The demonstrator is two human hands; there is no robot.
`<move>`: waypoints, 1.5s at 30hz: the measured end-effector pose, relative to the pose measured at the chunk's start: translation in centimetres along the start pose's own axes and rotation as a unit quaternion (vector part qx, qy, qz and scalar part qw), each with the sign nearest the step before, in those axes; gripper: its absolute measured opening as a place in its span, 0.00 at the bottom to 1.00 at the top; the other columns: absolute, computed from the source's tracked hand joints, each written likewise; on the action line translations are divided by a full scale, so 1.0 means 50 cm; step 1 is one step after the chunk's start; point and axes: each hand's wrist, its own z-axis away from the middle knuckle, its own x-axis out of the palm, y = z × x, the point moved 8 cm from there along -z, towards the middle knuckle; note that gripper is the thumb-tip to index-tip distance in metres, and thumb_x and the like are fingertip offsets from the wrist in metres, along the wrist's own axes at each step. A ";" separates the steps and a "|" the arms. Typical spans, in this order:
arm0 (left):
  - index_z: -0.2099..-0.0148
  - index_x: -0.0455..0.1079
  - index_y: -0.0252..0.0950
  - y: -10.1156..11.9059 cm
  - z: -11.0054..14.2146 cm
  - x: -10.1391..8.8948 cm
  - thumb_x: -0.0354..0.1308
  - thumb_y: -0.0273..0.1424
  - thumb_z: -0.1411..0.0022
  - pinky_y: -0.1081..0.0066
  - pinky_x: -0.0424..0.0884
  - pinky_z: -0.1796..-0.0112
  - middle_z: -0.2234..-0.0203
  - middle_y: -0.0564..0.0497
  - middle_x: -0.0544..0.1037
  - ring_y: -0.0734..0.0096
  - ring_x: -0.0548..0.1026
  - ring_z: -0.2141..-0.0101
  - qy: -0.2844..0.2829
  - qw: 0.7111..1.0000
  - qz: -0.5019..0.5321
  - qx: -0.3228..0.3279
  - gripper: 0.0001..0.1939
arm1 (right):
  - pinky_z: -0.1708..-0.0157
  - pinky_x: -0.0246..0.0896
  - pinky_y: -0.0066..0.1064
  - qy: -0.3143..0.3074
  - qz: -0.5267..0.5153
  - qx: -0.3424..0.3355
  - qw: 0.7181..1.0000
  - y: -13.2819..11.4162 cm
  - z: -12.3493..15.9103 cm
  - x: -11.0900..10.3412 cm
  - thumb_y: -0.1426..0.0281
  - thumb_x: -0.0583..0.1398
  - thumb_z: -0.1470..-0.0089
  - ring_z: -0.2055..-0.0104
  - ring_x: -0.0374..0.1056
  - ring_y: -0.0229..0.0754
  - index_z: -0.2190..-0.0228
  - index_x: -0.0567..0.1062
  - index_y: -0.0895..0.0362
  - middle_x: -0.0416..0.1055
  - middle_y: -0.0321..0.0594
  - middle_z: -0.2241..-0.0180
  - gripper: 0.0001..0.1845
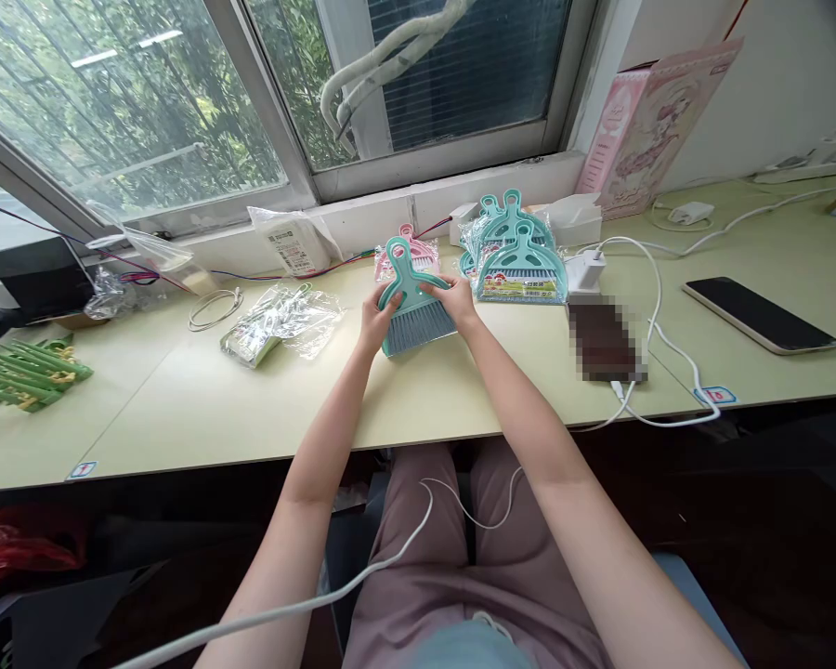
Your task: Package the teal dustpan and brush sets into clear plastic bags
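Observation:
Between my two hands is a teal mini dustpan and brush set [418,327], tilted up with its loop handle away from me and its grey bristles towards me. My left hand [376,316] grips its left side, while my right hand [456,299] grips the right side near the top of the brush. Just behind it lies a pink dustpan and brush set [428,253] in clear wrap, partly hidden. To the right, several wrapped teal sets [521,269] lean together, the front one with a colourful label.
Flat clear packets [271,325] lie left of my hands, beside a coiled cable [215,309]. Green bundled pieces [32,372] are at the far left. On the right are a charger [585,271], white cables, a phone [759,314] and a pink box [659,130]. A window stands behind the table.

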 end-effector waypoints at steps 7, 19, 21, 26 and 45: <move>0.54 0.78 0.36 0.001 -0.001 -0.002 0.65 0.47 0.46 0.66 0.71 0.56 0.60 0.47 0.81 0.57 0.77 0.55 0.008 1.000 -0.007 -0.009 0.24 | 0.56 0.70 0.36 0.022 -0.064 0.047 0.997 0.019 -0.002 -0.002 0.59 0.72 0.62 0.56 0.75 0.49 0.64 0.83 0.56 0.79 0.36 0.68 0.22; 0.56 0.80 0.36 -0.013 0.001 -0.013 0.68 0.41 0.51 0.67 0.71 0.62 0.68 0.51 0.81 0.63 0.77 0.65 0.036 0.997 0.047 -0.043 0.21 | 0.55 0.71 0.39 0.043 -0.059 0.064 0.995 0.014 0.006 0.000 0.60 0.72 0.62 0.55 0.76 0.51 0.63 0.83 0.54 0.80 0.36 0.66 0.21; 0.57 0.80 0.36 -0.008 0.000 -0.015 0.69 0.40 0.52 0.68 0.70 0.63 0.69 0.52 0.80 0.64 0.76 0.66 0.041 0.997 0.046 -0.042 0.20 | 0.54 0.70 0.40 0.047 -0.058 0.061 0.995 0.010 0.009 -0.001 0.59 0.72 0.62 0.54 0.75 0.51 0.63 0.83 0.54 0.80 0.36 0.66 0.21; 0.60 0.80 0.35 0.007 -0.001 -0.021 0.70 0.41 0.53 0.69 0.70 0.65 0.72 0.52 0.79 0.66 0.75 0.68 0.052 0.996 0.053 -0.041 0.19 | 0.50 0.67 0.39 0.019 -0.078 0.032 0.996 -0.017 0.015 0.003 0.53 0.70 0.59 0.51 0.73 0.50 0.63 0.82 0.54 0.80 0.38 0.62 0.23; 0.53 0.71 0.38 -0.161 -0.007 -0.167 0.70 0.24 0.61 0.67 0.75 0.58 0.65 0.49 0.79 0.64 0.78 0.60 0.147 0.954 0.147 -0.217 0.29 | 0.46 0.60 0.42 -0.115 0.376 0.088 0.915 0.087 0.006 -0.033 0.69 0.74 0.64 0.40 0.59 0.59 0.56 0.78 0.54 0.69 0.49 0.50 0.29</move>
